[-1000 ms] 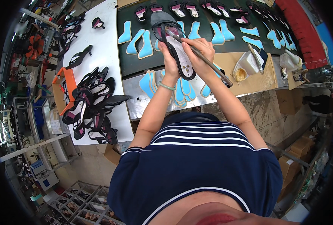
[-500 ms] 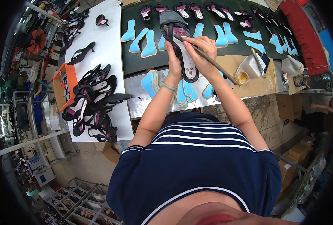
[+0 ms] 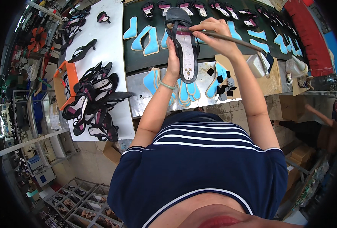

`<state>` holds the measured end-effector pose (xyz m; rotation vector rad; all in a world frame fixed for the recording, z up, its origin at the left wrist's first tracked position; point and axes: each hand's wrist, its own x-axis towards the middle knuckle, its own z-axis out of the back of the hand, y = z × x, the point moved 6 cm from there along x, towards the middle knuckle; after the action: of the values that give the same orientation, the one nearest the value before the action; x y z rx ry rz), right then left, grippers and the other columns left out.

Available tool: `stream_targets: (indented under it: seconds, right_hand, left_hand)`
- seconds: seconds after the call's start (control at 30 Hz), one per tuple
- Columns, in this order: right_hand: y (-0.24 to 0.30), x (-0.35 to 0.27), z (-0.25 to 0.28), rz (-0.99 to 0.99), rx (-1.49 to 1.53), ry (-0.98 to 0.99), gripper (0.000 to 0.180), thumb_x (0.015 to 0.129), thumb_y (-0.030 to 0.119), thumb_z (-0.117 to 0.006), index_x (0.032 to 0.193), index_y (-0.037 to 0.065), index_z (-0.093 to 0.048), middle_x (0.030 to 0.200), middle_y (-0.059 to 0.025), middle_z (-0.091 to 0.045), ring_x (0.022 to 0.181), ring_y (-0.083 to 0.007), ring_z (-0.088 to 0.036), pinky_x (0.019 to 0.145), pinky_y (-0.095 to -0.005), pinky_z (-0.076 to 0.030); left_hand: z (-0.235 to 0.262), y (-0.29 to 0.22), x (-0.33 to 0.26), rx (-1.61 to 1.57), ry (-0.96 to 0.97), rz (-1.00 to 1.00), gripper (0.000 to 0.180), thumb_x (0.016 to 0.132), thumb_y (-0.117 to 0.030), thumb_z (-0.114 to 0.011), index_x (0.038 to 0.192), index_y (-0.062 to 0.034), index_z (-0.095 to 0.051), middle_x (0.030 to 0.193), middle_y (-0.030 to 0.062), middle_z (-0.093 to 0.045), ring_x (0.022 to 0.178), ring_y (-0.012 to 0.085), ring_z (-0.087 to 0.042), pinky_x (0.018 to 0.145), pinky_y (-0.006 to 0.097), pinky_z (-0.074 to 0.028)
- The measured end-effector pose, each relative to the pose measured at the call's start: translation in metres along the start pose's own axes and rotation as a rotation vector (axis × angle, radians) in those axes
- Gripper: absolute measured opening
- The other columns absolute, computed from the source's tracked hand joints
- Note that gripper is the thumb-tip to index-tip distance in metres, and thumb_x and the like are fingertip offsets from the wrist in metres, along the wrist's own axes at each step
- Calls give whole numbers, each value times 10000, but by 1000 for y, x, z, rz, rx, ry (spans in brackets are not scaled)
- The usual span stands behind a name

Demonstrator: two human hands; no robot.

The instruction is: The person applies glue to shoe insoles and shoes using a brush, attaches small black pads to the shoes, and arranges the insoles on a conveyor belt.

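Brushing a sandal sole over the table
Left hand (image 3: 173, 57) grips the black sandal (image 3: 184, 45); right hand (image 3: 214, 32) pinches a brush (image 3: 229, 37); an orange box (image 3: 62, 81) holds small pieces.

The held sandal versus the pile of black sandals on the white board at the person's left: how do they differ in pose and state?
The held sandal is lifted off the bench, sole side up, gripped by the left hand; the pile of sandals lies untouched on the white board. The held sandal is single, with the brush from the right hand at its toe end; the pile of sandals is heaped and overlapping. Both are black with heels.
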<state>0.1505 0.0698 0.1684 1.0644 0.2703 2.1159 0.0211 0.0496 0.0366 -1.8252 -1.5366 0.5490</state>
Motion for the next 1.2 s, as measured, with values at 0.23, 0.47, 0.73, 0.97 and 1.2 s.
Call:
stream_targets:
  seconds: [0.23, 0.47, 0.73, 0.97, 1.2]
  right_hand:
    - [4, 13, 8, 15, 83, 218, 144, 767, 141, -730, 896, 80, -745, 725, -48, -654, 694, -149, -586, 626, -281, -454]
    - [2, 18, 11, 5, 158, 302, 155, 763, 130, -732, 899, 55, -738, 759, -73, -659, 688, -160, -597, 606, -288, -468]
    - [4, -13, 26, -253, 484, 184, 132, 820, 97, -666, 908, 6, -701, 696, -9, -603, 639, -66, -521, 559, -223, -396]
    - [22, -46, -20, -66, 289, -216, 162, 760, 2, -711, 921, -5, -700, 869, -105, -695, 801, -184, -654, 711, -281, -511]
    - [29, -43, -36, 54, 141, -387, 173, 741, -5, -702, 914, 4, -699, 882, -111, -703, 778, -226, -652, 718, -307, -494]
  left_hand:
    - [-9, -8, -6, 61, -12, -63, 521, 985, -556, -248, 1280, -145, -374, 1067, 35, -566, 882, 114, -612, 705, 253, -537]
    - [-4, -5, -5, 95, 8, -43, 504, 990, -546, -241, 1311, -165, -315, 1102, 46, -552, 895, 120, -603, 714, 259, -533]
    - [14, -7, -1, 60, -69, -113, 492, 993, -541, -253, 1280, -160, -371, 1103, 31, -530, 965, 129, -563, 816, 282, -490]
    - [23, 1, 9, -79, -120, -42, 592, 973, -586, -251, 1248, -110, -472, 1112, 47, -575, 963, 155, -593, 809, 293, -509]
    - [6, -4, 6, -169, -119, -65, 589, 986, -556, -248, 1264, -95, -488, 1187, 48, -567, 1080, 179, -549, 953, 324, -435]
